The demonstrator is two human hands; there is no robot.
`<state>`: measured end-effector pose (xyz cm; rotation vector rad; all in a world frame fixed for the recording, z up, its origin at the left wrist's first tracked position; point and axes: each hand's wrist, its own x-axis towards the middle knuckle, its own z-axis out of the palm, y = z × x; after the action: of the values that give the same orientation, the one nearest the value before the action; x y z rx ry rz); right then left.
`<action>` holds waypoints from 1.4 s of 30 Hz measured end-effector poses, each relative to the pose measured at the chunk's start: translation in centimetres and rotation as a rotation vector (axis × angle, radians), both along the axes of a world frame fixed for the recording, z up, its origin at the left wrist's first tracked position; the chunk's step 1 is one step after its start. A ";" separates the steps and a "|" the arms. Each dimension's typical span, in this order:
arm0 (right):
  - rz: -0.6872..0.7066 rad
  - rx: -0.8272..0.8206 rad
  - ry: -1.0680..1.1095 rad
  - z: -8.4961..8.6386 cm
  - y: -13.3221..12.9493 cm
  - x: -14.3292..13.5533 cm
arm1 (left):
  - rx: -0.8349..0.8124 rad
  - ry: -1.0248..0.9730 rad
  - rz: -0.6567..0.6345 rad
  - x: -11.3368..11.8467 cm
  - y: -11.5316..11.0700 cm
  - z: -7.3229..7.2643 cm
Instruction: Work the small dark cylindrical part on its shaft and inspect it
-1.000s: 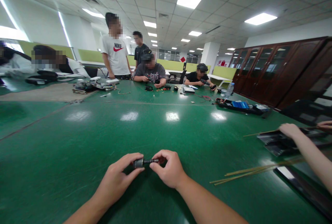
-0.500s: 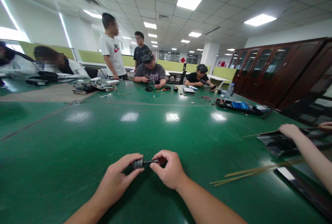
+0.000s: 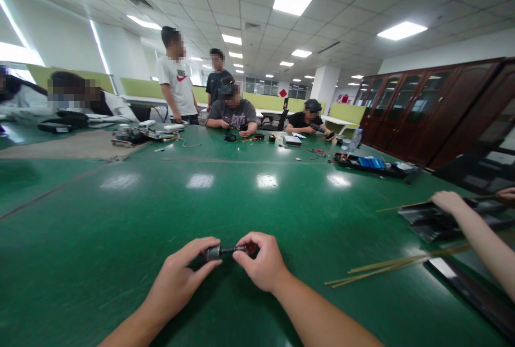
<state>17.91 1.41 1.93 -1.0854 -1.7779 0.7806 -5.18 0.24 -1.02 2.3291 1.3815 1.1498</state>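
Observation:
Low in the middle of the head view, my two hands meet at a small dark metal cylinder with a thin shaft (image 3: pixel 213 252); its exact kind is unclear. My left hand (image 3: pixel 189 266) pinches the thick cylinder end between thumb and fingers. On the other side, my right hand (image 3: pixel 261 264) is closed on the shaft's right end, which its fingertips partly cover. The part lies roughly level between the hands, just over the green tabletop (image 3: pixel 161 213).
Thin brass-coloured rods (image 3: pixel 362 273) and a dark channel-like housing (image 3: pixel 422 221) lie at the right, where another person's hand (image 3: pixel 448 202) rests. Farther back are a black tray with blue parts (image 3: pixel 372 163), a water bottle (image 3: pixel 356 140) and electronic parts (image 3: pixel 131 134). Several people are around the table.
My left hand and the cylinder end have shifted very slightly left. The right hand stays almost where it was, still on the shaft.

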 end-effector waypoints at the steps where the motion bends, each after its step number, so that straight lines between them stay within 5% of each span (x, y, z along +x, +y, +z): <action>1: 0.001 -0.002 0.003 0.0 0.0 0.0 | -0.001 0.000 0.003 0.0 0.0 0.0; 42: -0.016 0.000 0.024 0.1 0.1 0.1 | 0.051 0.007 0.016 -0.1 0.2 0.2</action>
<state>17.97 1.52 1.99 -1.0849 -1.7475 0.7809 -5.31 0.40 -0.77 2.3628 1.3922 1.1960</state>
